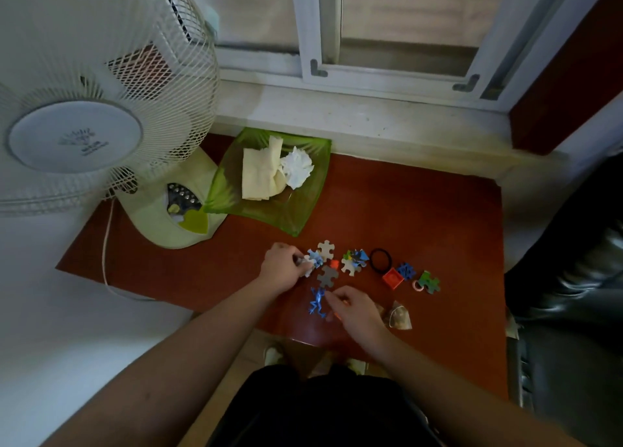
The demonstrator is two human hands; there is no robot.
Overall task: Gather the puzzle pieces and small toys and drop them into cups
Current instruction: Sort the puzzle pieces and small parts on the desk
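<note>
Several puzzle pieces lie scattered on the red-brown table point(421, 210): a pale one point(326, 249), a grey one point(327, 276), a colourful cluster point(354, 261) and a green one point(429, 282). My left hand point(281, 269) is shut on pale and blue puzzle pieces point(312, 261) at the cluster's left end. My right hand point(354, 308) pinches the blue toy frog point(317, 302) and holds something orange underneath. Also on the table are a black hair band point(381, 260), an orange square toy point(392, 278), a blue piece point(406, 270) and a clear cup point(399, 316) lying behind my right hand.
A white fan point(101, 109) on a pale green base point(168, 217) stands at the table's left. A green glass dish point(290, 210) with tissues sits behind the pieces. The window sill runs along the back; a black leather seat point(573, 278) is at the right.
</note>
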